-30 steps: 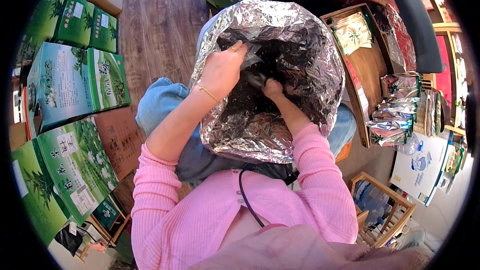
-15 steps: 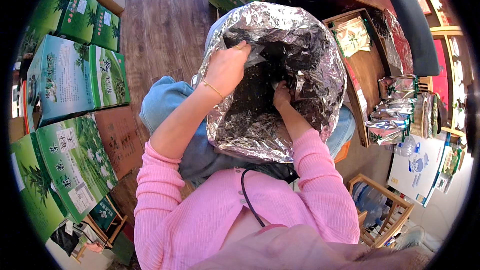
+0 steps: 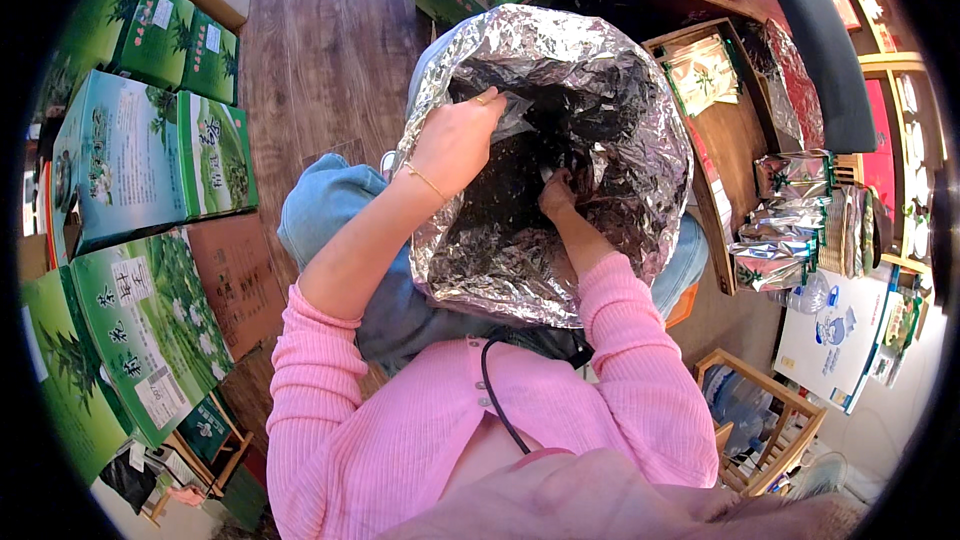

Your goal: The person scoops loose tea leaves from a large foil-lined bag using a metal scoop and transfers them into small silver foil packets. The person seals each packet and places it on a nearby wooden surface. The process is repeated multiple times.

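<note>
A big silver foil bag (image 3: 640, 240) rests open on my lap, holding dark loose leaves (image 3: 590, 115). My left hand (image 3: 455, 140) is at the bag's left rim and pinches a small clear plastic pouch (image 3: 515, 112) just inside the opening. My right hand (image 3: 557, 192) is deep inside the bag, fingers curled down among the dark leaves; what it grips is hidden. Both arms wear pink sleeves pushed up.
Green printed cartons (image 3: 140, 155) are stacked along the left on the wooden floor (image 3: 320, 50). A wooden tray (image 3: 740, 130) with silver packets (image 3: 790, 230) lies to the right. A wooden crate (image 3: 765, 420) stands at lower right.
My right hand has sunk deeper into the bag. My left hand stays at the left rim, now holding the small clear pouch open there.
</note>
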`<state>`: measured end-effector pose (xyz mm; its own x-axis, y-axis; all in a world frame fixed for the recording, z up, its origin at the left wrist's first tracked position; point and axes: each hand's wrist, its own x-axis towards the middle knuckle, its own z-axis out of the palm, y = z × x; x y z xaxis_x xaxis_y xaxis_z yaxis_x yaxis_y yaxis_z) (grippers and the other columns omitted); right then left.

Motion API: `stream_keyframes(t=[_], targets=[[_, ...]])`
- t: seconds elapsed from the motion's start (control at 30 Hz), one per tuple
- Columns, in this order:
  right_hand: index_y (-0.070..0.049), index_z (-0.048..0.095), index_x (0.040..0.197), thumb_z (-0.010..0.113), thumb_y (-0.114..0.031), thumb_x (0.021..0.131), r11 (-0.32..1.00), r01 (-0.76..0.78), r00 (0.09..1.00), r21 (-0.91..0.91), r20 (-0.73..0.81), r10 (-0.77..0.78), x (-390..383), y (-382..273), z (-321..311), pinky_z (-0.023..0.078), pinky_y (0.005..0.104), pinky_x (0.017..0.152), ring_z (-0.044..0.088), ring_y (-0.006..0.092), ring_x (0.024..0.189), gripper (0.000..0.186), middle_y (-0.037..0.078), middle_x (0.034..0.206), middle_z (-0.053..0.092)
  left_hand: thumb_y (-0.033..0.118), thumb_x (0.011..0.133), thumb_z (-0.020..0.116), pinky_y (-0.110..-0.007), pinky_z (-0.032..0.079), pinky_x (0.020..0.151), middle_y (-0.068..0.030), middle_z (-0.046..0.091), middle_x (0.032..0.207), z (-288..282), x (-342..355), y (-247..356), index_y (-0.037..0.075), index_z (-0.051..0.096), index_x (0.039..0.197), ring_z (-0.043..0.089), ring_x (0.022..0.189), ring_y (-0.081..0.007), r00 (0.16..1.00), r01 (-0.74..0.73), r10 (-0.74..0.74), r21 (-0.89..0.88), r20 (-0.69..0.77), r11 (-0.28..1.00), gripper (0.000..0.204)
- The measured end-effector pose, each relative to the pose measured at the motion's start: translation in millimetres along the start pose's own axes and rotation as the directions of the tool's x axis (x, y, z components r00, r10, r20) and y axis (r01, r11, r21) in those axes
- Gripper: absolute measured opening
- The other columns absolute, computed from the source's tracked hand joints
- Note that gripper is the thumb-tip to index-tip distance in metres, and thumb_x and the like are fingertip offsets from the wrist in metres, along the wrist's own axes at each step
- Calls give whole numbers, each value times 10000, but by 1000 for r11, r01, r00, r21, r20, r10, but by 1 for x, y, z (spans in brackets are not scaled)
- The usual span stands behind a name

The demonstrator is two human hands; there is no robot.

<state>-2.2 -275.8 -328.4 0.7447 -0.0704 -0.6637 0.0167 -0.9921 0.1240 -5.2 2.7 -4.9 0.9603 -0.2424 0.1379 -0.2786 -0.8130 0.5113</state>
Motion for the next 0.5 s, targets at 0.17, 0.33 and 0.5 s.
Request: stream_keyframes(t=[0.17, 0.33, 0.5], targets=[[188, 25, 1400, 608, -250, 851, 978, 150, 988, 146, -69, -141, -39, 7, -9, 539, 425, 810, 663, 381, 925, 913, 278, 1007, 655, -22, 779, 515, -421, 528, 818, -120, 602, 1246, -2, 1, 2, 41, 609, 1173, 646, 935, -329, 999, -26, 25, -35, -25, 999, 410], [203, 66, 1390, 611, -273, 834, 984, 115, 993, 136, -34, -112, -21, 30, -27, 543, 430, 794, 656, 382, 934, 913, 301, 1025, 640, -23, 774, 516, -424, 525, 822, -125, 600, 1248, -1, -1, 0, 41, 609, 1174, 645, 930, -331, 999, -33, 32, -33, -24, 999, 415], [201, 138, 1391, 583, -348, 894, 964, 164, 979, -209, -85, -185, -19, 5, -22, 576, 391, 711, 687, 294, 913, 864, 284, 1062, 636, -24, 775, 520, -424, 522, 838, -124, 600, 1250, -2, 1, 2, 43, 609, 1176, 644, 940, -329, 1000, -27, 28, -28, 5, 999, 416]])
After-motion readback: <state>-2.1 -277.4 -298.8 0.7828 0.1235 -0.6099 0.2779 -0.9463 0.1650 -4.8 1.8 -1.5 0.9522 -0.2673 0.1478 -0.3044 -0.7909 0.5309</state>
